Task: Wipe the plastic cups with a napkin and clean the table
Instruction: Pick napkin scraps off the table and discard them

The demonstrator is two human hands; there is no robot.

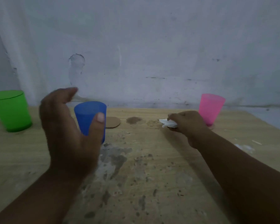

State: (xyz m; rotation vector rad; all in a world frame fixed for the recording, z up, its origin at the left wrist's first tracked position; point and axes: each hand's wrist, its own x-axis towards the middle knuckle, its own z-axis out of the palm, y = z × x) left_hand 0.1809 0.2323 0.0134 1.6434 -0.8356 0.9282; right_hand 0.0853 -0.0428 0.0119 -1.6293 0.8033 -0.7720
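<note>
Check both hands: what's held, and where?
Right hand grips the napkin by its right part. Left hand open by blue cup, thumb on its side, no grip.

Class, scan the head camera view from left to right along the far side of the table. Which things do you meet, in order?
green cup → blue cup → cardboard disc → brown stain → napkin → right hand → pink cup
</note>
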